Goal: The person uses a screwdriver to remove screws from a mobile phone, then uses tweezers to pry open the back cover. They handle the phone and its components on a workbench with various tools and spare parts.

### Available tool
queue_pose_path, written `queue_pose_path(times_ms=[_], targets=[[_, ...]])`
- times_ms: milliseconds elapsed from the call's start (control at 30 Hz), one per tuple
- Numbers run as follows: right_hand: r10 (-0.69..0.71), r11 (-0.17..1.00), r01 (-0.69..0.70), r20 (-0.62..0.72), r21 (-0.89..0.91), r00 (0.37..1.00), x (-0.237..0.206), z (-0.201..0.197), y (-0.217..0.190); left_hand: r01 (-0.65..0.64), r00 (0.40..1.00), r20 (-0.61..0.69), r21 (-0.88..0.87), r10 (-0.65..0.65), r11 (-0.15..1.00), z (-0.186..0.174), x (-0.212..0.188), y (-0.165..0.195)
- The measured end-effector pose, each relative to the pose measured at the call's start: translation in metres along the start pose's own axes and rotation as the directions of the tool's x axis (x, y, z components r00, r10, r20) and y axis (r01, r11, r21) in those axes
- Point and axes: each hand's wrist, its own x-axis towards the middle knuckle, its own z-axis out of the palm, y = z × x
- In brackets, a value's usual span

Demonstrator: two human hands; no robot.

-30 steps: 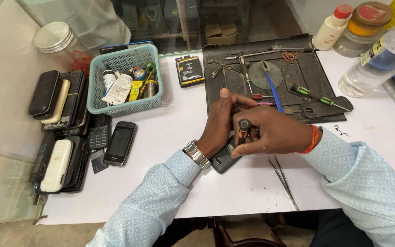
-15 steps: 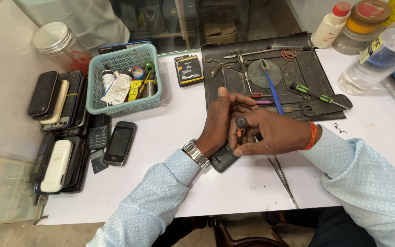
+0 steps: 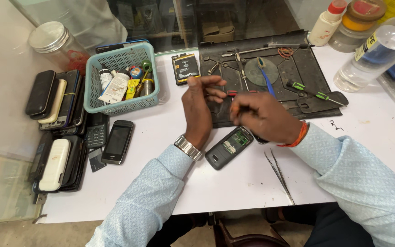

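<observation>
White bench (image 3: 234,183), dark work mat (image 3: 312,82) at rear. I note a rectangular black-and-yellow battery pack (image 3: 185,67) left of the mat, and a clear plastic bottle (image 3: 371,57) with yellow label far right. The opened dark grey mobile phone (image 3: 229,147) lies flat between both wrists, long axis diagonal, top toward upper right. Left hand (image 3: 200,107) raised, fingers loosely spread, empty. Right hand (image 3: 261,116) curled; grip unclear to me.

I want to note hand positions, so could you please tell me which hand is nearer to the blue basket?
Left. The left hand is raised just right of the blue basket; the right hand is farther right, over the black mat.
</observation>
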Motion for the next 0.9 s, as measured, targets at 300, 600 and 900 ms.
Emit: queue_pose_path(times_ms=[300,600,900], targets=[[-0.083,0.892,0.124,0.11,-0.435,0.99,0.002,0.003,-0.016,0.024,0.997,-0.077,-0.015,-0.025,1.0,-0.01,0.007,-0.003],[-0.025,0.847,0.223,0.385,-0.482,0.923,0.004,0.006,-0.023,0.019,0.997,-0.068,-0.022,-0.02,1.0,-0.009,0.008,-0.005],[-0.021,0.859,0.188,0.335,-0.477,0.942,0.002,0.007,-0.022,0.012,0.997,-0.078,-0.018,-0.013,1.0,-0.01,0.009,-0.006]])
